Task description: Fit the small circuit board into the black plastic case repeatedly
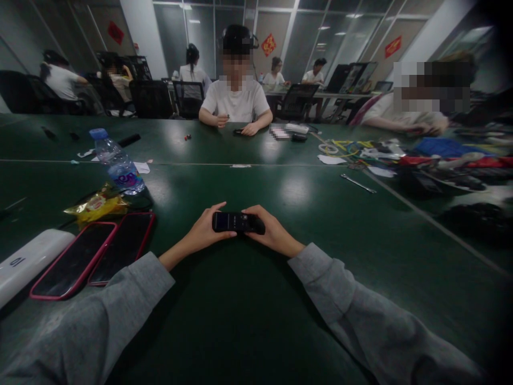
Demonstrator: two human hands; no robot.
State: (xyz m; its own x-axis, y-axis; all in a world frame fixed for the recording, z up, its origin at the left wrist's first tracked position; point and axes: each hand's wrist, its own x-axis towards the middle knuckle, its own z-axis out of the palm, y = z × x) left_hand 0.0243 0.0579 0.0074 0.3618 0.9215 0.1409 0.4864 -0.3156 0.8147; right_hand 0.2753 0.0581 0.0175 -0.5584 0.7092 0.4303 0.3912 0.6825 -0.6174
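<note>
A black handheld device (231, 222) with a small dark screen and a few small buttons lies sideways just above the green table. My left hand (206, 231) grips its screen end, thumb along the lower edge and a finger raised behind. Around the rounded right end closes my right hand (272, 230), thumb below and fingers above. The exact kind of device cannot be made out. Left of my left hand are two red-edged phones (124, 248) (78, 262), side by side and face up.
A water bottle (118, 163) stands beyond a yellow packet (98, 206). At the left edge lies a white oblong case (30, 262). To the right are a wrench (358, 183) and a heap of cables and cloth (441, 155). A person (236, 99) sits opposite.
</note>
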